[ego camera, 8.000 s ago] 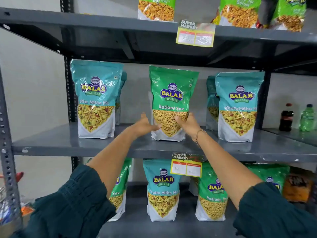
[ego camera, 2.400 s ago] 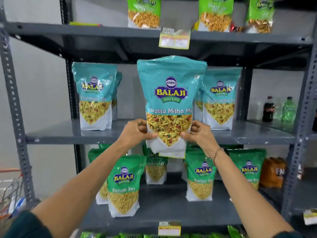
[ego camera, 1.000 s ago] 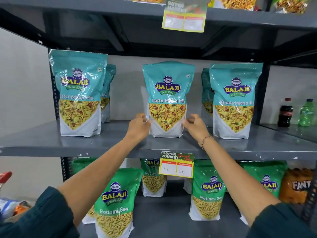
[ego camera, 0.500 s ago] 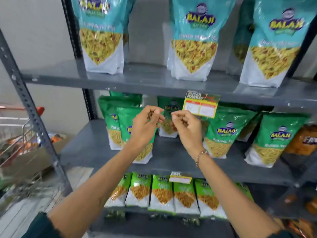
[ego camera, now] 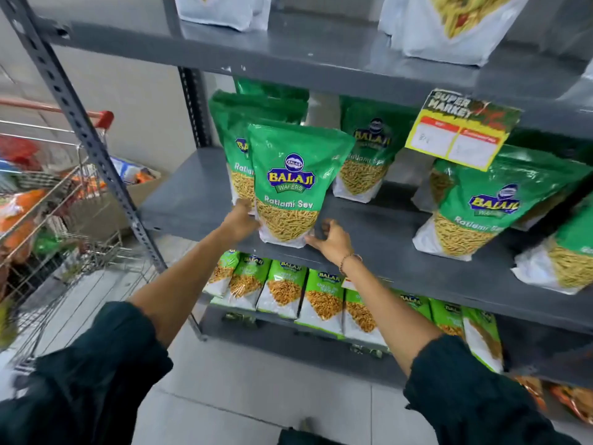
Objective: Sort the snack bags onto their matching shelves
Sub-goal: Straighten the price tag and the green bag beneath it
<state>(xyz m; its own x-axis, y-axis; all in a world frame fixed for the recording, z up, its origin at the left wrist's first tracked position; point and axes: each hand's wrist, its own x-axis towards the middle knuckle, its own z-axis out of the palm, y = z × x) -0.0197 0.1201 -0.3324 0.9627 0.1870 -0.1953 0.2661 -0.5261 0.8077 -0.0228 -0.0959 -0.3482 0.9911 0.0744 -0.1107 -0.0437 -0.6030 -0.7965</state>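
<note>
A green Ratlami Sev bag [ego camera: 288,175] stands upright at the front left of the grey middle shelf [ego camera: 401,239]. My left hand [ego camera: 240,220] grips its lower left corner. My right hand [ego camera: 330,239] holds the lower right corner with curled fingers. More green Ratlami Sev bags stand behind it [ego camera: 369,155] and to the right [ego camera: 475,203]. On the shelf above, only the white bottoms of the teal bags [ego camera: 442,30] show. Small light-green bags [ego camera: 285,290] line the shelf below.
A yellow price tag [ego camera: 459,133] hangs from the upper shelf's edge. A perforated grey upright [ego camera: 80,123] runs down the rack's left side. A wire shopping cart [ego camera: 48,194] with a red handle and assorted packs stands at the left on the tiled floor.
My view has dropped to the middle shelf. Both hands, held empty in front of the shelf half a second ago, have moved down and taken hold of the front Ratlami Sev bag.
</note>
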